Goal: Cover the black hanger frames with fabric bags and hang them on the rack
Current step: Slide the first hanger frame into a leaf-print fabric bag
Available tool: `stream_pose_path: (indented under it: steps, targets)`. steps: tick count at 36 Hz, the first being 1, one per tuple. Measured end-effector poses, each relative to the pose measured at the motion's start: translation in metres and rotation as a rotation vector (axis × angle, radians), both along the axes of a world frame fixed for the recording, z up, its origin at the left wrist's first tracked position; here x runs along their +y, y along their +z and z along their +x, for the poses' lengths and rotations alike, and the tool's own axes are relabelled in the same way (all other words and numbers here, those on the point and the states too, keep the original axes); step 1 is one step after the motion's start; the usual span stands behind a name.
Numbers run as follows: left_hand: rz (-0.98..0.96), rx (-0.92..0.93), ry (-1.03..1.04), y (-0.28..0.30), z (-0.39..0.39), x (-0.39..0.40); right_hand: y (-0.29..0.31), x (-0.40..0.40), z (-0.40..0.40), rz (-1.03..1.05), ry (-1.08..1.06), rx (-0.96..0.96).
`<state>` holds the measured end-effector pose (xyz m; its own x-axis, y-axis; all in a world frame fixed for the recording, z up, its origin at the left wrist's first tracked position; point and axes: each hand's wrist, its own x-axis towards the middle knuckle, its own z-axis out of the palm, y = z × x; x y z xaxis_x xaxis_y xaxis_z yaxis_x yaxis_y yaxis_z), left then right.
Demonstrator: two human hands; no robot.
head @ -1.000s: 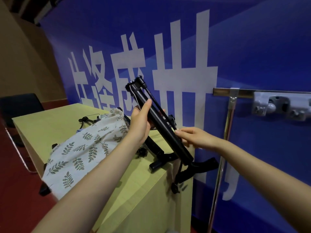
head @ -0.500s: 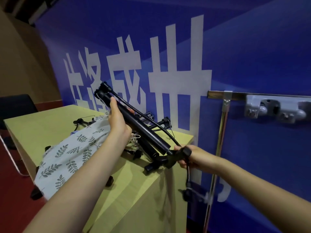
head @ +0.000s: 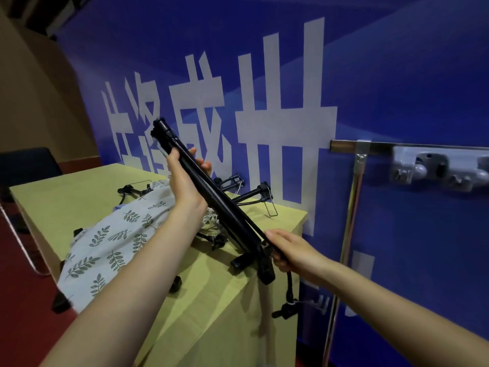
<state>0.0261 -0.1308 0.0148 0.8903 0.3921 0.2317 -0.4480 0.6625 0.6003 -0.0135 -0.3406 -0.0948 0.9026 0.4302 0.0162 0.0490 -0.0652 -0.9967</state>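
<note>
On the yellow-green wooden counter (head: 79,197) lie a leaf-printed pale fabric bag (head: 111,242) and more black frames (head: 246,192); a chrome rack (head: 352,207) stands to the right. The folded black metal hanger frame (head: 211,192), above the counter, slants from upper left to lower right. The left hand (head: 182,181) grips its upper part with curled fingers; the right hand (head: 291,250) holds its lower end.

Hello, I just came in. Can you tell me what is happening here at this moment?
A person holds one folded black hanger frame slanted above the yellow-green table. The left hand grips its upper part; the right hand grips its lower end. It has no cover yet. A leaf-print fabric bag lies on the table, and the metal rack stands to the right.
</note>
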Motion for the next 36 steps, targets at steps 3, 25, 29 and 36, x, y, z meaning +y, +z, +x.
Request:
stream_pose_path:
  steps: [3, 25, 29, 36]
  targets:
    - [0.025, -0.021, -0.013, 0.0, 0.003, -0.003, -0.004, 0.001, -0.002, 0.006, -0.057, 0.065]
    - [0.163, 0.133, -0.219, -0.022, -0.003, -0.038, 0.027, -0.02, 0.012, 0.294, -0.105, 0.08]
    - [0.174, 0.093, -0.205, -0.022, -0.002, -0.035, 0.028, -0.022, 0.012, 0.13, -0.049, 0.083]
    - [0.128, 0.062, -0.252, -0.024, -0.007, -0.038, 0.021, -0.022, 0.011, 0.241, -0.068, 0.047]
